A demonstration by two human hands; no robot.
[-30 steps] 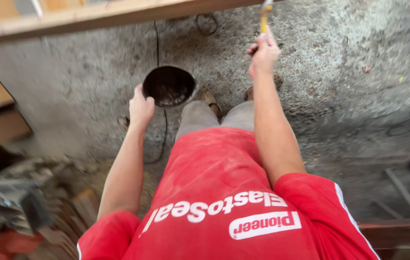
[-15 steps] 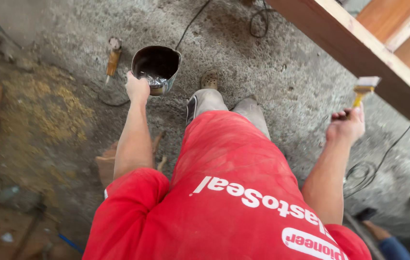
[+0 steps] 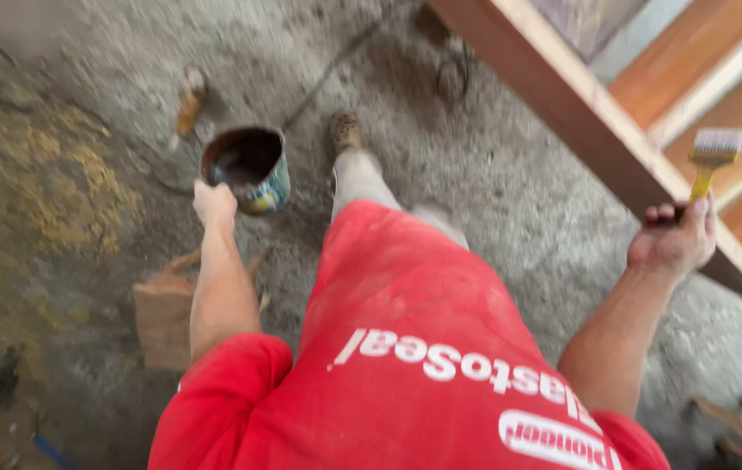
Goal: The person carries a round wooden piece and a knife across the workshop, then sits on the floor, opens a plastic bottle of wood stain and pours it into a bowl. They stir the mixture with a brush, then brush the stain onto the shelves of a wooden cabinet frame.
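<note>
My left hand grips the rim of a round paint can with dark liquid inside, held out over the concrete floor. My right hand is closed on the yellow handle of a flat paintbrush, bristles pointing up, close to a long wooden beam. My red shirt fills the lower middle of the view, and one leg with a worn shoe steps forward beside the can.
Varnished wooden boards run diagonally at the upper right. A black cable trails across the floor. A small brush-like tool lies at upper left, and a brown paper scrap lies under my left arm.
The view has swung left to right across the floor. My right hand with the brush has dropped from overhead to my side; the wooden beam now sits at the upper right. The can stays in my left hand.
</note>
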